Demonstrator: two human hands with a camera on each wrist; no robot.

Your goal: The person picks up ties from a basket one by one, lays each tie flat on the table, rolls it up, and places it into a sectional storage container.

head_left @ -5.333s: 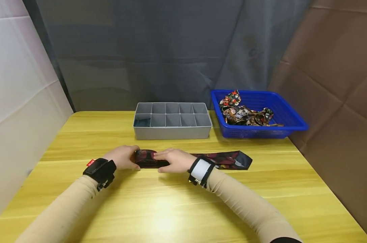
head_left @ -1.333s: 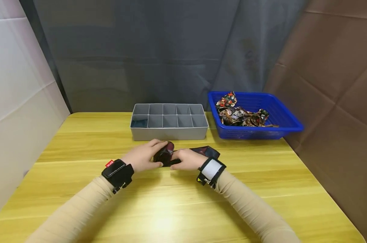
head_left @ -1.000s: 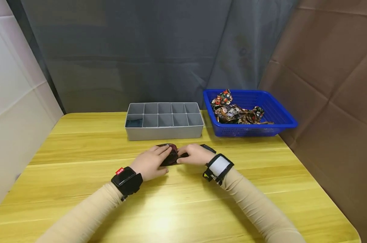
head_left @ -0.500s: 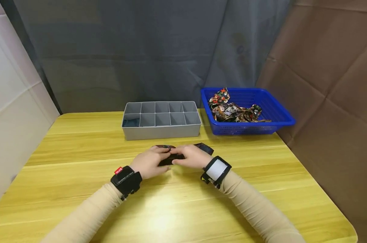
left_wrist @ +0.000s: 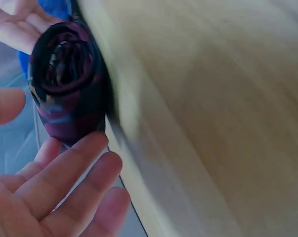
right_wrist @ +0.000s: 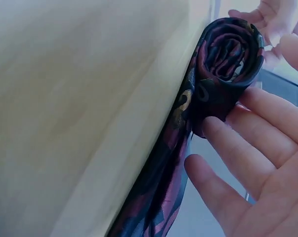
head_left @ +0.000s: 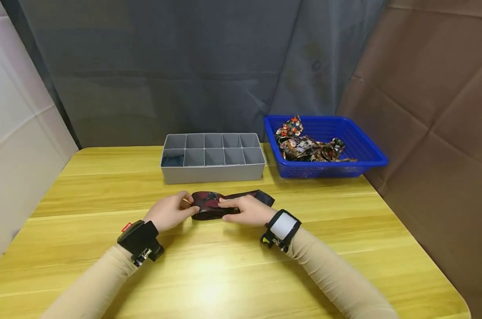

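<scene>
Necktie (head_left: 215, 205), dark with maroon pattern, lies on the yellow wooden tabletop (head_left: 225, 270) in front of the person, partly rolled; the roll sits at its left end, spiral layers visible end-on in both wrist views (left_wrist: 64, 89) (right_wrist: 228, 59); a short unrolled tail (head_left: 257, 196) runs right from the roll, flat on the tabletop. Left hand (head_left: 169, 213) at the left side of the roll; grip: thumb and fingers (left_wrist: 74, 163) curved round the roll, fingertips touching the cloth; hand not fully closed. Right hand (head_left: 245, 210) at the right side of the roll, over the start of the tail; grip: fingers (right_wrist: 247, 148) nearly straight, lying against the roll and the tail beneath it; pressing rather than clasping. Both wrists carry strapped devices, black on the left (head_left: 139, 237), black with white panel on the right (head_left: 281, 226); sleeves beige.

Grey divided organiser (head_left: 212, 158) stands behind the necktie, near but apart, two rows of compartments; near-left compartment (head_left: 172, 160) holds something dark, identity unclear. Blue plastic basket (head_left: 364, 150) just right of the organiser; patterned ties (head_left: 309, 145) heaped in its left part. Grey curtain behind; brown panel at right; white panel at left.
</scene>
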